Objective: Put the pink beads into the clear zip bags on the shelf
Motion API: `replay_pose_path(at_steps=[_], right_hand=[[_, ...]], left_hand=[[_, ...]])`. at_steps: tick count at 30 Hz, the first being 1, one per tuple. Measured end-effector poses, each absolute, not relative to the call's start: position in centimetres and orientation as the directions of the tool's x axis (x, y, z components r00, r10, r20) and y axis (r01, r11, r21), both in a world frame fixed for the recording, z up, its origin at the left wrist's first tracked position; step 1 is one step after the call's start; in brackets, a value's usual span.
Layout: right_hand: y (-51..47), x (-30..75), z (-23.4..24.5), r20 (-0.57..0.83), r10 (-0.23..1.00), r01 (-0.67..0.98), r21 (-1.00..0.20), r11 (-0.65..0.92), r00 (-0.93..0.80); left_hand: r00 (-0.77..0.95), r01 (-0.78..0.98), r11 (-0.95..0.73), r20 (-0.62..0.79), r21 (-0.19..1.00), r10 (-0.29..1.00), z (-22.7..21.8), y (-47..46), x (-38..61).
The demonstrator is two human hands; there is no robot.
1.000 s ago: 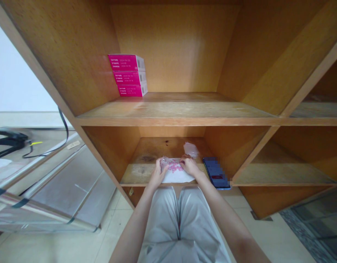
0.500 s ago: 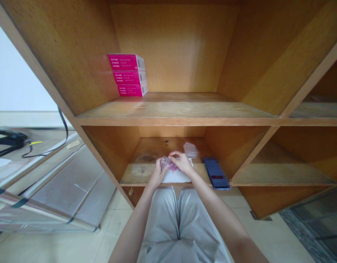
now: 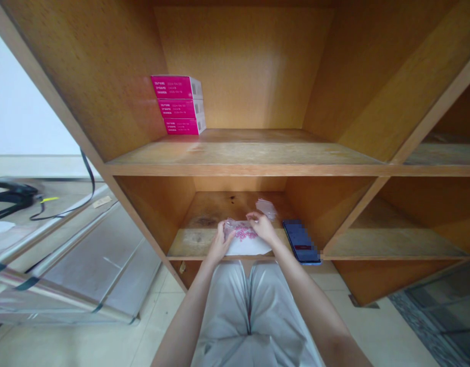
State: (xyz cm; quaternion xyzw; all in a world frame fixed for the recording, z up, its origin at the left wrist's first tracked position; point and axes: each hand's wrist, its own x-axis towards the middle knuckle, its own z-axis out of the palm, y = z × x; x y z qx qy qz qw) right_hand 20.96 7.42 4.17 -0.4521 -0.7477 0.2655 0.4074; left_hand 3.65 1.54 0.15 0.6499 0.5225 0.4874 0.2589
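Small round pink tablets (image 3: 244,232) lie spread on a white sheet of paper (image 3: 247,248) at the front of the lower shelf. On the left side of the paper, my left hand (image 3: 220,241) is closed on a small clear plastic bag (image 3: 229,225). My right hand (image 3: 262,228) is over the right edge of the tablets, its fingers curled and close together. Whether a tablet is between those fingertips is too small to tell. Behind the right hand lies a stack of clear little bags (image 3: 266,208).
A dark phone (image 3: 300,241) lies right of the paper, jutting over the shelf's front edge. Three pink boxes (image 3: 181,108) are stacked on the upper shelf (image 3: 250,150). Wooden partitions (image 3: 357,216) bound the compartment. A metal-framed rack (image 3: 93,255) stands at the left.
My right hand has moved right, away from the plastic bag, to the tablets' right side, uncovering more of them. My left hand stays in place with the bag.
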Motion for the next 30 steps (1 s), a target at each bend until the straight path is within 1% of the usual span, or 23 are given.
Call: replay_pose_path(at_steps=[2, 4, 8, 11, 15, 19, 21, 23, 25, 27, 30], right_hand=[[7.7, 22.3, 3.8, 0.355, 0.899, 0.584, -0.684, 0.438, -0.258], [8.0, 23.3, 3.3, 0.322, 0.908, 0.673, -0.611, 0.416, -0.269], [8.2, 23.9, 2.5, 0.237, 0.929, 0.781, -0.505, 0.369, -0.286], [7.9, 23.6, 2.2, 0.186, 0.934, 0.809, -0.467, 0.356, -0.304], [7.5, 23.1, 2.0, 0.150, 0.941, 0.820, -0.461, 0.339, -0.305], [7.5, 22.9, 1.8, 0.144, 0.950, 0.818, -0.483, 0.313, -0.278], [7.4, 22.9, 1.8, 0.165, 0.950, 0.805, -0.504, 0.313, -0.267], [7.4, 22.8, 2.2, 0.211, 0.945, 0.768, -0.552, 0.326, -0.250], [7.2, 22.4, 2.8, 0.277, 0.932, 0.688, -0.631, 0.359, -0.231], [7.0, 21.7, 3.7, 0.335, 0.920, 0.572, -0.722, 0.390, -0.204], [6.8, 20.4, 4.9, 0.357, 0.919, 0.398, -0.828, 0.394, -0.167]], left_hand=[[-0.012, 0.428, -0.328, 0.367, 0.842, 0.930, 0.2, 1.5, 3.6], [-0.011, 0.429, -0.334, 0.374, 0.839, 0.927, 0.3, 1.4, 3.6], [-0.018, 0.428, -0.323, 0.365, 0.844, 0.931, 0.1, 1.5, 3.6], [-0.029, 0.423, -0.316, 0.361, 0.849, 0.932, 0.1, 1.6, 3.7], [-0.030, 0.417, -0.311, 0.355, 0.854, 0.934, 0.3, 1.5, 3.7], [-0.025, 0.419, -0.310, 0.353, 0.853, 0.935, 0.4, 1.4, 3.6], [-0.022, 0.421, -0.311, 0.352, 0.852, 0.936, 0.3, 1.4, 3.6], [-0.017, 0.423, -0.310, 0.350, 0.851, 0.937, 0.2, 1.5, 3.5], [-0.015, 0.426, -0.311, 0.350, 0.850, 0.937, 0.2, 1.5, 3.6], [-0.022, 0.432, -0.315, 0.359, 0.845, 0.933, 0.2, 1.5, 3.6], [-0.024, 0.440, -0.320, 0.367, 0.839, 0.930, 0.1, 1.5, 3.6]])
